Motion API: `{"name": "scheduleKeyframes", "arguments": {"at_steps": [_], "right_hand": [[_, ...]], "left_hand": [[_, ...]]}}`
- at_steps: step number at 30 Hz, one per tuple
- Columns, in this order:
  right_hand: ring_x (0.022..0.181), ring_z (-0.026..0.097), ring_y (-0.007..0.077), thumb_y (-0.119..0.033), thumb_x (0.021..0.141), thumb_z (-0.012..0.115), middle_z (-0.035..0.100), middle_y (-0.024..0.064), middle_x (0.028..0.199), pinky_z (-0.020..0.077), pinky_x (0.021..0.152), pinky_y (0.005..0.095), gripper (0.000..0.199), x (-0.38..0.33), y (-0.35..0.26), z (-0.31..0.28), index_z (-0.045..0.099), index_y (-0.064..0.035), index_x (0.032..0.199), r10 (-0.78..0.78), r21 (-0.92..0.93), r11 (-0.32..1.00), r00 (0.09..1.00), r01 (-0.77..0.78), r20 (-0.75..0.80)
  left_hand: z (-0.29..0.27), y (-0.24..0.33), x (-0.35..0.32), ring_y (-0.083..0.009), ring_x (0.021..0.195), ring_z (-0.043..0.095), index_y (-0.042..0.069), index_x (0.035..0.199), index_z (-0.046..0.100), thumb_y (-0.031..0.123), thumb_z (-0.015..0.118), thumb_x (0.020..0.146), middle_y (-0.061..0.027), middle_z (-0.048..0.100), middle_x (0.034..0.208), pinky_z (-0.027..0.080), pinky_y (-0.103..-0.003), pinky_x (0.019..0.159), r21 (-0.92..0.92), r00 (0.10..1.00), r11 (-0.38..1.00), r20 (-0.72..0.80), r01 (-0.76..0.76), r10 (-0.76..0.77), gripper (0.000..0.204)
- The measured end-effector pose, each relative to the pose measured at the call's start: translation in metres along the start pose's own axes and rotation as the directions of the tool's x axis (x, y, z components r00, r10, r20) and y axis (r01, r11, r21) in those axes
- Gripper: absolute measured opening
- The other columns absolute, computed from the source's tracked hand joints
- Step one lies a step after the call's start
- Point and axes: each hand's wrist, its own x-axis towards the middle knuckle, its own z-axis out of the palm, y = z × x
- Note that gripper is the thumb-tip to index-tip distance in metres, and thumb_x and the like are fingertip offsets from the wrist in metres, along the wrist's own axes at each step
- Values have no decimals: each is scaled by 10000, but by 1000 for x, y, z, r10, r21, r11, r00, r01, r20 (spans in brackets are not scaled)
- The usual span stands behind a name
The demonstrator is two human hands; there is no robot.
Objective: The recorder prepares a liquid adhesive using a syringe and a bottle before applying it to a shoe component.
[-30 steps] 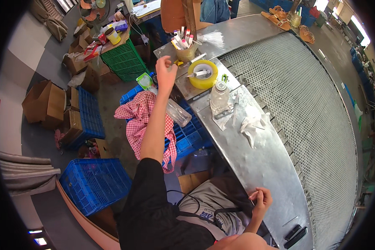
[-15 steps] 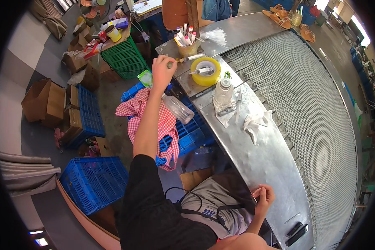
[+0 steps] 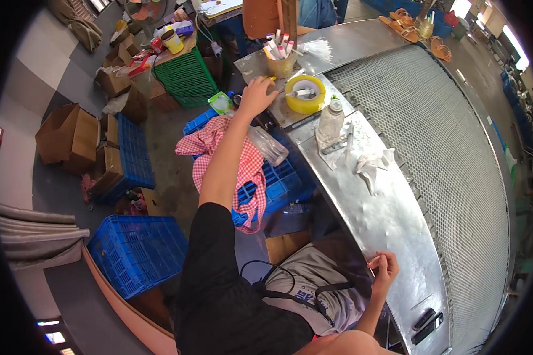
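Stretched out to the far left corner of the metal table (image 3: 391, 222), my left hand (image 3: 257, 97) has its fingers bent down at the tabletop. A small yellow bit (image 3: 272, 78) shows by its fingertips; what they grip is hidden. Right beside it are a cup (image 3: 280, 66) of markers and a yellow tape roll (image 3: 292, 106) with a whitish thing inside its ring. My right hand (image 3: 386, 267) is at the table's near edge, thumb and fingertips pinched together on something too small to name. Between the hands stand a clear bottle (image 3: 331, 123) and a crumpled white tissue (image 3: 374, 165).
Left of the table, a red checked cloth (image 3: 219, 145) and a clear plastic bottle (image 3: 269, 145) lie over a blue crate (image 3: 278, 192). A wide mesh panel (image 3: 432, 142) fills the right side. Two black objects (image 3: 426, 327) lie near the front. Another person (image 3: 260, 21) sits beyond.
My left hand has come down and right onto the table corner, covering the spot where a thin white tube-like object lay. My right hand stays pinched at the edge. The view has shifted slightly.
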Motion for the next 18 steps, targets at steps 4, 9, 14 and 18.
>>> {"name": "scheduleKeyframes", "arguments": {"at_steps": [4, 9, 14, 18], "right_hand": [[603, 593, 118, -62, 982, 524, 614, 60, 660, 478, 590, 252, 148, -2, 2, 2, 633, 37, 986, 3, -8, 1000, 999, -3, -35], [599, 591, 120, -64, 982, 526, 609, 59, 657, 476, 587, 251, 147, 5, -4, 4, 631, 39, 984, 8, -30, 1000, 999, -9, -36], [609, 595, 124, -62, 979, 527, 611, 65, 668, 479, 589, 253, 143, 2, -5, 2, 627, 41, 979, 8, 28, 1000, 1000, -8, -24], [621, 599, 130, -76, 971, 547, 608, 68, 676, 490, 603, 259, 137, -3, -19, 10, 626, 35, 987, 28, 138, 990, 997, -18, -73]], "left_hand": [[15, 1, 14, -318, 926, 624, 82, 868, 662, 242, 668, 857, -100, 647, 943, 509, -440, 802, 19, 994, 999, 103, 43, -44, 161], [19, 5, 22, -322, 842, 617, 41, 856, 660, 217, 658, 874, -124, 635, 859, 503, -430, 753, 15, 996, 1000, -92, -1, 2, 176], [-2, 14, 22, -325, 861, 618, 43, 897, 667, 161, 656, 885, -125, 647, 903, 493, -426, 756, -138, 962, 989, -260, 49, -84, 119], [-64, 51, -8, -156, 751, 577, 5, 925, 655, 94, 663, 913, -72, 628, 883, 460, -278, 685, -522, 891, 852, -362, 49, -273, 89]]}}
